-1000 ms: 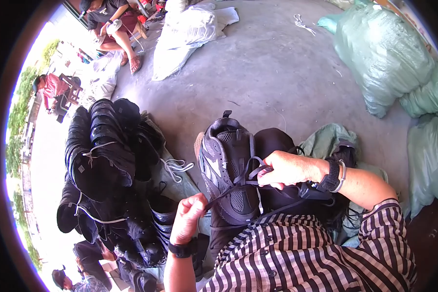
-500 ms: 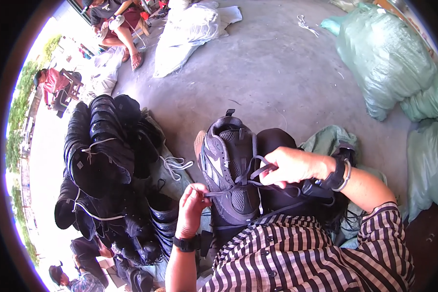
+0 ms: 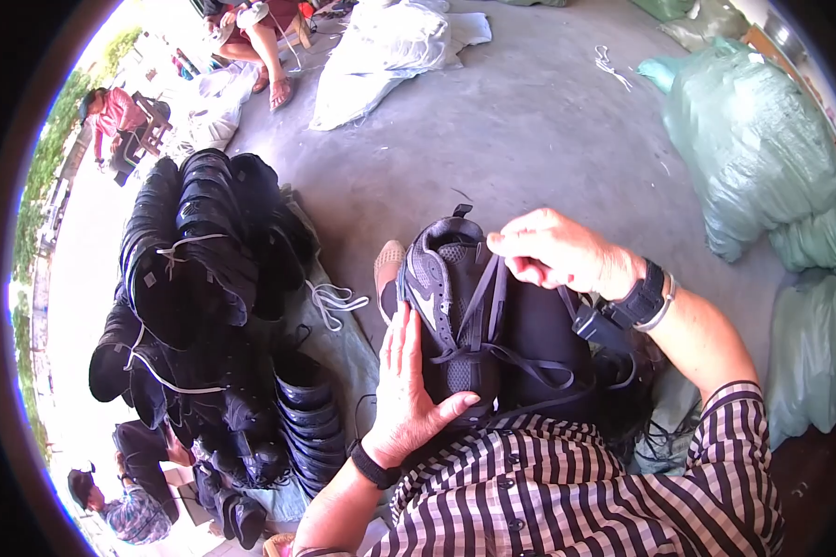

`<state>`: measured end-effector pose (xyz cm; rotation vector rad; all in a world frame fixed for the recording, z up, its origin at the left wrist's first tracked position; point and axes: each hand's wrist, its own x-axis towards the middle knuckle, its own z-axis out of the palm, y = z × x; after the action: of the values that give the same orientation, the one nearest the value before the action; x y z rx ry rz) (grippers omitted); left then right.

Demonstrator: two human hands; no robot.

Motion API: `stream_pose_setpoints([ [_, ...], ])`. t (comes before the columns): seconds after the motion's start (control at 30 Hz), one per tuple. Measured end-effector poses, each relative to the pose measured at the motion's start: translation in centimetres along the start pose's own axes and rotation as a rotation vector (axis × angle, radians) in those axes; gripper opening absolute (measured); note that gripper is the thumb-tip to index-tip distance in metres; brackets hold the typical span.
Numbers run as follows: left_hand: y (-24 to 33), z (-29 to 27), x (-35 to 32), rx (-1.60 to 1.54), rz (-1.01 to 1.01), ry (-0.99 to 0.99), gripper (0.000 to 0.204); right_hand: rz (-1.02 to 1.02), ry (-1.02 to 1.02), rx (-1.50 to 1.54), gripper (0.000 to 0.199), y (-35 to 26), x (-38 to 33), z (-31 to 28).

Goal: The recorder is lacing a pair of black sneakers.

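Note:
A black and grey sneaker [image 3: 432, 278] with a pale side mark rests on my lap, its heel loop pointing away from me. My left hand [image 3: 404, 399] lies open along the shoe's left side, fingers stretched and thumb out over the toe. Above the shoe's right edge, my right hand [image 3: 562, 251] pinches a dark shoelace [image 3: 478, 311] and pulls it up taut toward the ankle opening. More of the lace spreads in loose loops to the right of the toe. Behind the shoe's left side shows a brown-soled piece [image 3: 387, 269], partly hidden.
Stacks of black shoe uppers [image 3: 204, 269], tied with white cord [image 3: 334, 302], stand at my left. Green sacks [image 3: 752, 158] pile up at the right, and a white sack [image 3: 381, 56] lies on the floor ahead. Other people [image 3: 121, 116] sit at the far left.
My left hand has let go of a lace end and now lies flat against the shoe. My right hand has risen, drawing a lace upward. The crossing over the toe has loosened into loops.

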<state>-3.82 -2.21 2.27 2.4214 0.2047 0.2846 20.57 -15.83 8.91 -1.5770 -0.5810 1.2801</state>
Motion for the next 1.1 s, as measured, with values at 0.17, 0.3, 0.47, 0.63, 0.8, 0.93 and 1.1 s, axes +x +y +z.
stream_pose_setpoints([
  [0.17, -0.5, -0.2, 0.4, -0.085, 0.019, -0.038, 0.115, -0.132, 0.098, 0.203, 0.032, -4.3, 1.6, -1.8],
  [0.3, -0.9, 0.0, 0.1, -0.071, 0.020, -0.044, 0.115, -0.315, 0.187, 0.308, 0.026, -8.4, 2.3, -5.1],
  [0.47, -0.4, 0.1, 0.3, -0.086, 0.022, -0.069, 0.113, -0.582, 0.278, 0.304, 0.022, -13.8, 1.8, -12.1],
  [0.63, -0.9, 0.0, 0.0, -0.040, 0.019, -0.071, 0.113, -0.653, 0.454, 0.324, 0.020, -16.8, 2.1, -9.6],
  [0.8, -0.8, 0.5, 0.1, -0.037, 0.048, -0.036, 0.113, -0.504, 0.261, 0.151, 0.021, -19.2, -0.4, -7.5],
  [0.93, 0.7, -0.2, -0.1, 0.062, 0.048, 0.145, 0.097, -0.534, 0.244, -0.011, 0.023, -18.2, -2.9, -3.6],
  [1.1, 3.6, -1.7, 2.5, 0.309, 0.459, 0.106, 0.036, -0.586, 0.258, -0.426, 0.037, -13.7, -5.2, -2.8],
])
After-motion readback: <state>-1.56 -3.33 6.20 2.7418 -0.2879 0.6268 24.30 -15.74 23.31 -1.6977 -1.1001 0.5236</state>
